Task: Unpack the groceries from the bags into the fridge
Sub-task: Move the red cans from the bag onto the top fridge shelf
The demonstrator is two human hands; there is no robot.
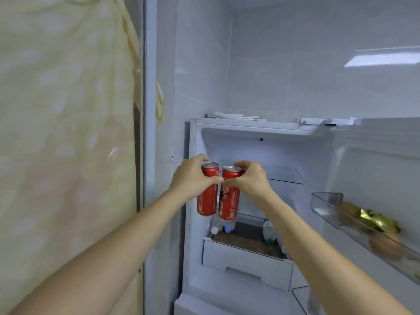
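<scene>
left grip (193, 176) clamped on left red can (207, 196) | right grip (250, 178) clamped on right red can (229, 201) | cans upright, side by side, nearly touching, held before open fridge (261, 155) | below: bottles (223, 226) above drawer (245, 258) | door bin (327, 202) with rounded brown items

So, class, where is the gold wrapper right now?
In the head view, the gold wrapper lies at the right, in the clear door shelf, among brown rounded items.

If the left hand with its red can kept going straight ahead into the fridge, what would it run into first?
Probably nothing soon: the left hand with its can points into the open space above the glass shelf. Next would be the fridge's back wall, though depth is unclear.
</scene>
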